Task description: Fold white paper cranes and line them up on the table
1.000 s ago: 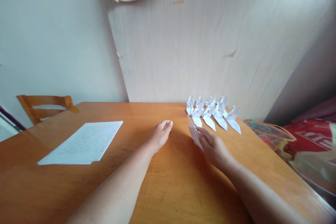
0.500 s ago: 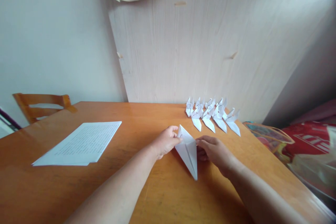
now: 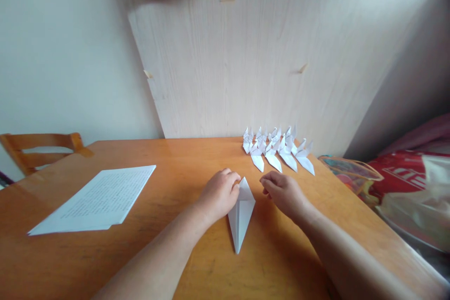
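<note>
A white folded paper shape, long and pointed toward me, lies on the orange wooden table. My left hand has its fingers curled and pressed on the shape's upper left edge. My right hand hovers just right of the shape with fingers loosely curled, apart from the paper and holding nothing. Several finished white paper cranes stand in a row at the table's far edge, beyond my right hand.
A stack of printed sheets lies at the left of the table. A wooden chair back shows at far left. A pale wood board leans behind the table. Bags and red cloth sit to the right.
My right hand brought the folded paper from beside the cranes to the table's middle, then let go. My left hand closed onto its upper left edge, and the paper now lies flat.
</note>
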`<action>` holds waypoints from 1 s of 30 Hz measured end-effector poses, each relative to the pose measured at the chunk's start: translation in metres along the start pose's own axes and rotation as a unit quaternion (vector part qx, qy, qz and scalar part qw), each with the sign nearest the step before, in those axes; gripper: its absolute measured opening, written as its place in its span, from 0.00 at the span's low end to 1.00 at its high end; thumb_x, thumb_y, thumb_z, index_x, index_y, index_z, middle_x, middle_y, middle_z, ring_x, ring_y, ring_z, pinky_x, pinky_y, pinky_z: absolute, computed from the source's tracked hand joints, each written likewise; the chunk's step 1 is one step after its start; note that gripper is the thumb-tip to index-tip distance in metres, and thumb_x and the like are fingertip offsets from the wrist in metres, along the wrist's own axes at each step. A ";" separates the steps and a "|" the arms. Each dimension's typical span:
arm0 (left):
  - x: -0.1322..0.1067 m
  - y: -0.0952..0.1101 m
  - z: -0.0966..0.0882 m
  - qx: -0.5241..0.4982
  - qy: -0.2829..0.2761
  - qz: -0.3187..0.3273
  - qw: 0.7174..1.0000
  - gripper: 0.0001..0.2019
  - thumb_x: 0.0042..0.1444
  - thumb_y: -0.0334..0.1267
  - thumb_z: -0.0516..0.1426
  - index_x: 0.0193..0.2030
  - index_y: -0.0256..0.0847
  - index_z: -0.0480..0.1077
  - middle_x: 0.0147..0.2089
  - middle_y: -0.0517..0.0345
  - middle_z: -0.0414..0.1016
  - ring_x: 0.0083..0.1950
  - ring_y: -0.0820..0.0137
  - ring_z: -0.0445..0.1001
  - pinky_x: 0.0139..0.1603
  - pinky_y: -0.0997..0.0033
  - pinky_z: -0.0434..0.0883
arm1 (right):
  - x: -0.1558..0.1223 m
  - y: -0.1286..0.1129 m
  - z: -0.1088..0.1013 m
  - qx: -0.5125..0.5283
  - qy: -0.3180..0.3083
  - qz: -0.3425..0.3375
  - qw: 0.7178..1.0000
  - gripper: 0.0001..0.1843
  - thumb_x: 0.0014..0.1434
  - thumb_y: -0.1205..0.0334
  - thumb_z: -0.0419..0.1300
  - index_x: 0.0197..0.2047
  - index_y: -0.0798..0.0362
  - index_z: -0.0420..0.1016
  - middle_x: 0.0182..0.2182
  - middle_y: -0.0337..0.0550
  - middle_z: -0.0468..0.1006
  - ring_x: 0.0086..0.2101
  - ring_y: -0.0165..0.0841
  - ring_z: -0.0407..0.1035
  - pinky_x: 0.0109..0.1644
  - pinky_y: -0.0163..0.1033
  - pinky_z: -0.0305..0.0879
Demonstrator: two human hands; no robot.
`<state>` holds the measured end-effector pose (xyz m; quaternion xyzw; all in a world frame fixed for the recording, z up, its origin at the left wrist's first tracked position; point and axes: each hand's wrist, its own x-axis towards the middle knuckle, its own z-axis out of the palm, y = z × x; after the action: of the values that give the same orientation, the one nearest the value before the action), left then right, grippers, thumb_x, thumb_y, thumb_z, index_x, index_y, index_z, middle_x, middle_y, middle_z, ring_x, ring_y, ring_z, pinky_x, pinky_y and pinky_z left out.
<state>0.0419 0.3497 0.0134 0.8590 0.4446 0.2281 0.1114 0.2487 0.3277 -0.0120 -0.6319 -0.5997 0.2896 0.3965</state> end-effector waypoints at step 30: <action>-0.061 -0.004 -0.031 -0.074 -0.194 0.066 0.976 0.17 0.57 0.26 0.51 0.47 0.43 0.76 0.64 0.52 0.70 0.67 0.60 0.64 0.67 0.56 0.60 | -0.006 -0.007 0.005 -0.068 -0.110 -0.118 0.984 0.08 0.56 0.62 0.57 0.30 0.52 0.77 0.25 0.37 0.76 0.27 0.31 0.67 0.30 0.35 0.57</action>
<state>-0.0071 0.3017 0.0211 0.9036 0.3386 0.0960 0.2440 0.2402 0.3225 -0.0095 -0.5464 -0.7286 0.2667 0.3153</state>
